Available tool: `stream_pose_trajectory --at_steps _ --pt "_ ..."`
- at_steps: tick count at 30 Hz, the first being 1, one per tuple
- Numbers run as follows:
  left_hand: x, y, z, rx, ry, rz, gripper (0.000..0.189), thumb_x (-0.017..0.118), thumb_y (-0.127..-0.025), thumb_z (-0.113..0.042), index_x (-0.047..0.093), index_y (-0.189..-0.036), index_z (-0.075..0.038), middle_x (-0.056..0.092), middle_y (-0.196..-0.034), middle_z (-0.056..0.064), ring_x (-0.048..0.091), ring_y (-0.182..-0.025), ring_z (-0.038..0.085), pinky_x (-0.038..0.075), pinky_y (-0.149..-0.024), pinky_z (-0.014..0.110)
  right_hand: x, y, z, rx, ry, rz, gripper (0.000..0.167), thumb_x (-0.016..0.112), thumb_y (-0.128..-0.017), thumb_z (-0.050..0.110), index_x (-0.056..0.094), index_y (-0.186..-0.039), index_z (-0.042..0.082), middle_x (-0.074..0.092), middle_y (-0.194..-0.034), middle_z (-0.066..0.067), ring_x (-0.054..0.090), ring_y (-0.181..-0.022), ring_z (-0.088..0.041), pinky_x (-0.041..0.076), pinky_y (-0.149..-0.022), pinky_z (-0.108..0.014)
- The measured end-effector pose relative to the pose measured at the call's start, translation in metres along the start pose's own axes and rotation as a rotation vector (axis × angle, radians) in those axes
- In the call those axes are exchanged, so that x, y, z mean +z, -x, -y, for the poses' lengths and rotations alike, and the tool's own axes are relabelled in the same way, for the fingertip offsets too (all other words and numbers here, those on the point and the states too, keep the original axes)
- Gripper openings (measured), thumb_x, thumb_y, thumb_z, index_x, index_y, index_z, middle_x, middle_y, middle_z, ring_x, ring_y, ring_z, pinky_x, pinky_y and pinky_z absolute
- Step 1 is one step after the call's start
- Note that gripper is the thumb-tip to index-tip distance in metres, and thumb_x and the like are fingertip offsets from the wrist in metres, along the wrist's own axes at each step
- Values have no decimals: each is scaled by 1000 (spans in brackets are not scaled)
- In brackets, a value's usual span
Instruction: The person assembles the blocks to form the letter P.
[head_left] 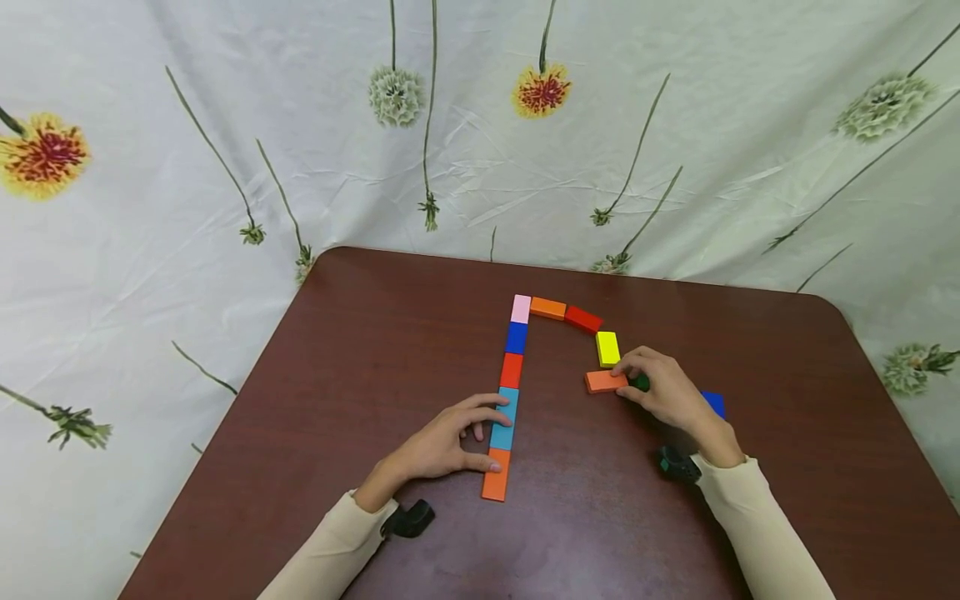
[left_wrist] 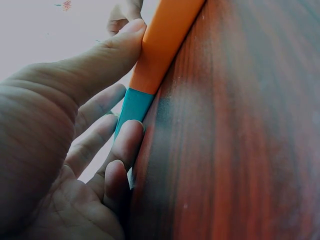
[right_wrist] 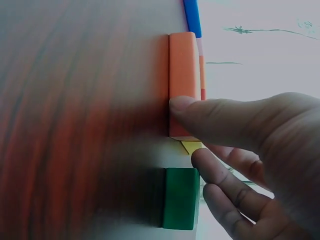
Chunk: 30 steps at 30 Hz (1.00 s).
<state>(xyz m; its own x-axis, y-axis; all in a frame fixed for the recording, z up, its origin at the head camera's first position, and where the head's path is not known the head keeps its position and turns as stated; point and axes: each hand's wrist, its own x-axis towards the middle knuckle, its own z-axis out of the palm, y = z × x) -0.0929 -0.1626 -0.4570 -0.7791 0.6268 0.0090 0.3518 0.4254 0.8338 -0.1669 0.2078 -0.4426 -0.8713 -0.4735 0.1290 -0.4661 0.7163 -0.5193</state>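
Observation:
In the head view, my left hand (head_left: 442,437) lies against a straight row of flat blocks. Its thumb touches the near orange block (head_left: 495,487), and two fingertips rest on the light blue section (head_left: 501,437). My right hand (head_left: 663,387) pinches another orange block (head_left: 598,382) between thumb and fingers, just below a yellow block (head_left: 607,348). The right wrist view has the thumb on that orange block's (right_wrist: 182,65) side. Partly covered by the right hand is a green block (right_wrist: 180,199), apart from the orange one. A blue block (head_left: 714,403) shows beyond the right wrist.
Red (head_left: 512,371), dark blue (head_left: 517,337) and pink (head_left: 521,308) blocks continue the row away from me. From the pink one, an orange block (head_left: 548,308) and a red block (head_left: 583,318) curve right towards the yellow. A flowered cloth (head_left: 480,125) hangs behind the brown table (head_left: 360,333).

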Motion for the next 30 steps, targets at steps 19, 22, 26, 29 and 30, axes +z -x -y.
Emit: stream_pose_trajectory --at_steps 19,22,26,29,30 --pt "0 1 2 23 -13 -10 47 81 -85 -33 66 -127 -19 45 -151 2 51 -89 10 44 -78 24 4 -3 4 3 37 -34 20 81 -83 5 72 -101 6 66 -104 -9 61 -88 -25 54 -77 -43" --pt "1 0 3 24 -21 -10 47 81 -85 -34 65 -127 -19 45 -152 1 51 -89 9 44 -77 24 4 -3 4 4 47 -35 20 81 -83 5 72 -101 6 66 -103 -9 61 -87 -25 54 -77 -43" --pt "1 0 4 17 -25 -7 47 81 -85 -34 65 -127 -20 45 -152 -1 51 -89 8 44 -78 24 5 -3 5 8 55 -40 21 81 -83 5 72 -101 6 66 -103 -9 61 -86 -24 54 -76 -42" --pt "1 0 4 18 -22 -5 47 81 -85 -34 66 -127 -19 45 -152 0 51 -89 8 44 -78 24 3 -3 5 4 43 -48 21 81 -83 7 72 -102 6 66 -103 -9 63 -86 -24 55 -76 -43" --pt "1 0 4 18 -21 -6 47 81 -85 -34 66 -127 -19 45 -152 0 51 -89 8 44 -78 24 2 -3 5 5 38 -52 21 81 -83 7 72 -102 6 66 -103 -9 64 -87 -24 56 -77 -43"
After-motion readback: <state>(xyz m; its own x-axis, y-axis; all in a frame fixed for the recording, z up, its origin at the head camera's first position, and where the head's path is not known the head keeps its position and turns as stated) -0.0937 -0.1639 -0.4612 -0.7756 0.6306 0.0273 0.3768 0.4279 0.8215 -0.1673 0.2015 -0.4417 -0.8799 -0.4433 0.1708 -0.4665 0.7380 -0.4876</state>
